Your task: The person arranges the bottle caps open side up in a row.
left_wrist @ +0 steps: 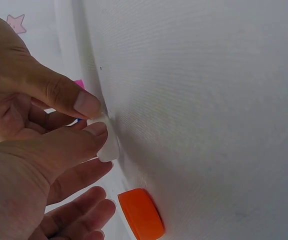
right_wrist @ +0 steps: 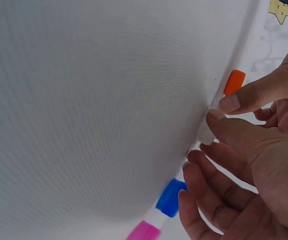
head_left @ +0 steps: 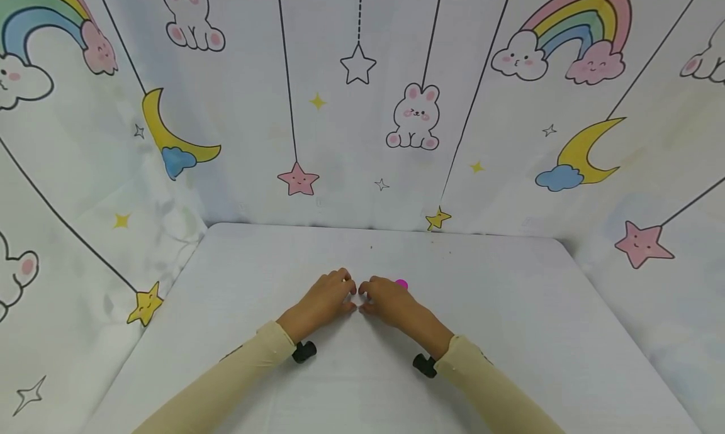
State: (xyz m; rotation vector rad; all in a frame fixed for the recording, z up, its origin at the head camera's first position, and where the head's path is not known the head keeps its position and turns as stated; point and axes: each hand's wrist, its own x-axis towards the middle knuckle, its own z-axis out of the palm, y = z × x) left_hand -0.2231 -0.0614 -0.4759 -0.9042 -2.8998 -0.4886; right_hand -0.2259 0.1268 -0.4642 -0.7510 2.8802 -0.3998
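My two hands meet fingertip to fingertip at the middle of the white table (head_left: 510, 308). The left hand (head_left: 347, 297) and the right hand (head_left: 365, 297) both pinch one small white piece (left_wrist: 107, 142), which stands on the tabletop; the head view hides it. In the right wrist view the same white piece (right_wrist: 206, 133) sits between the two thumbs. An orange cap (left_wrist: 141, 214) lies on the table by the left hand's fingers. A blue cap (right_wrist: 170, 197) and a pink cap (right_wrist: 145, 232) lie by the right hand; the pink cap (head_left: 401, 284) peeks out behind the right hand's knuckles.
A white curtain printed with rainbows, moons, stars and bunnies (head_left: 413, 116) closes in the table at the back and on both sides. The table's rounded far corners lie against it. A black camera mount (head_left: 304, 351) sits on each wrist.
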